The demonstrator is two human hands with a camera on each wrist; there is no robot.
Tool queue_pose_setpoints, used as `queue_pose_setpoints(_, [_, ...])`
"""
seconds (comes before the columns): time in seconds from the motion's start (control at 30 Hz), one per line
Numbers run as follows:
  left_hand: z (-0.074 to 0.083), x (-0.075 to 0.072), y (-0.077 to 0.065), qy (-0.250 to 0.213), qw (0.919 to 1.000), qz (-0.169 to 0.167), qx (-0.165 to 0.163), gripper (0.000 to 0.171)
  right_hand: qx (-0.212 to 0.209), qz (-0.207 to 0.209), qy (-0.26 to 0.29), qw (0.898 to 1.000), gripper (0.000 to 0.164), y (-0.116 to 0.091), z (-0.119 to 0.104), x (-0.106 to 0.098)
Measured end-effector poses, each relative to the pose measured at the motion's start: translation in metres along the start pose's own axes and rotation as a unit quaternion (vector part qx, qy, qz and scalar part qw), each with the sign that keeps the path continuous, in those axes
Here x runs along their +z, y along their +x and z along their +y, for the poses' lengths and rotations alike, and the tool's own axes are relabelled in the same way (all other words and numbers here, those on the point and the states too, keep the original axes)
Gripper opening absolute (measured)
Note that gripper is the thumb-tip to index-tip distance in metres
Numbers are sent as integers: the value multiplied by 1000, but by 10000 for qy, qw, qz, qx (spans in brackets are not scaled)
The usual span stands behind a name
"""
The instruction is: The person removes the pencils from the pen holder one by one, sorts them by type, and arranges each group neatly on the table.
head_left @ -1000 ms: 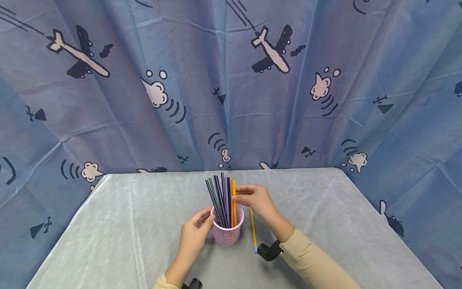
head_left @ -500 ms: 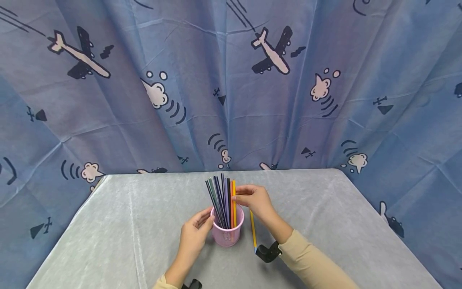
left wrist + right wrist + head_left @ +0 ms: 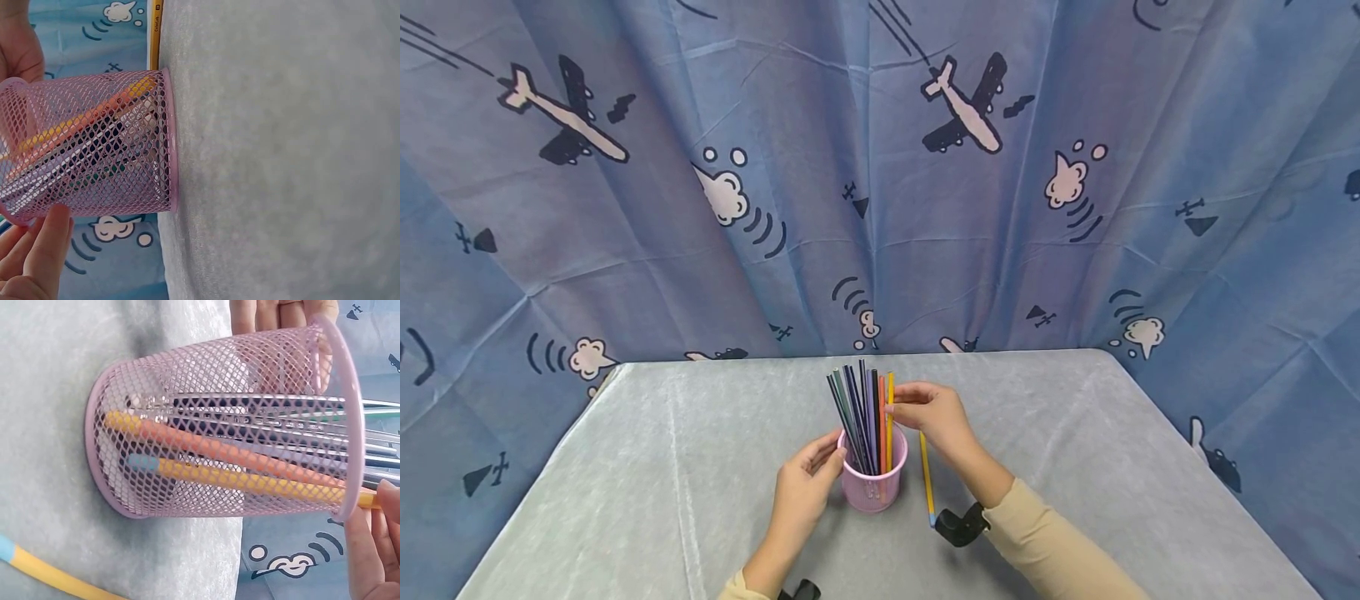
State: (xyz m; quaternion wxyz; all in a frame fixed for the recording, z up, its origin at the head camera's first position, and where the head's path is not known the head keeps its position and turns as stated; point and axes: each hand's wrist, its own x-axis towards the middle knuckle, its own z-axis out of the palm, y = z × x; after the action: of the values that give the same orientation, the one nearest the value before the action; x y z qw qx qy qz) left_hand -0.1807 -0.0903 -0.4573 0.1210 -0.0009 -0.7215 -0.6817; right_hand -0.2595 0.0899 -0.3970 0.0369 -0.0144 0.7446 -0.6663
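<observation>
One yellow pencil (image 3: 891,446) is pinched between the right hand's (image 3: 934,412) thumb and fingers, a narrow grip near its upper end, just below the centre of the head view. Down inside the pink mesh cup (image 3: 871,495) goes its blue end; whether that touches the bottom, I can't tell. And on the cup's left, the left hand (image 3: 805,479) has thumb and fingers curled about the wall. Alongside leans an orange pencil (image 3: 219,448), darker ones crowding left: any sideways tug could drag these neighbours along, and if the left hand slackens, the cup might tip. Further right lies a loose pencil (image 3: 927,479), yellow too, on the pale table (image 3: 1075,483). Watch the black wrist camera (image 3: 961,525), lower right of centre, just beside its blue end; a low sweep could set it rolling!
</observation>
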Motion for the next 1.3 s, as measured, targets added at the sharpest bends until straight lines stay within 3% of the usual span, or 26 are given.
queue_pose_setpoints(1.3, [3, 1, -1, -277, 9991, 4, -315, 37, 31, -83, 53, 9999, 30, -9, -10, -10])
